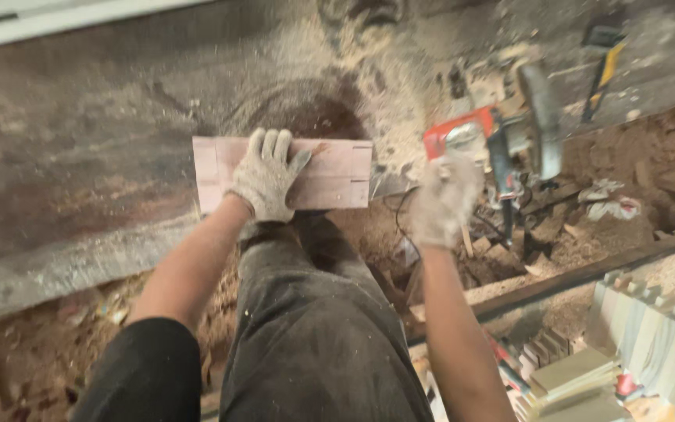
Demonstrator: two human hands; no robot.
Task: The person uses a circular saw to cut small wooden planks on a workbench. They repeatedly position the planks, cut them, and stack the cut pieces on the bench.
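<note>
Sawdust covers the worn workbench (80, 180). On it lies a pale wooden board (337, 176), pressed flat under the gloved left hand (267, 176), fingers spread. Just right, the gloved right hand (443, 199) is blurred; its grip is unclear, near a red power saw (501, 137). Stacked wood pieces (580, 375) sit lower right.

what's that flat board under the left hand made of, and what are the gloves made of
The board looks like bare, unfinished wood: pale pinkish-brown, matte, with faint grain and finger-like notches at its ends. The gloves on the left hand and right hand seem knitted cotton, greyish-white and dusty, though blur hides the weave.
</note>
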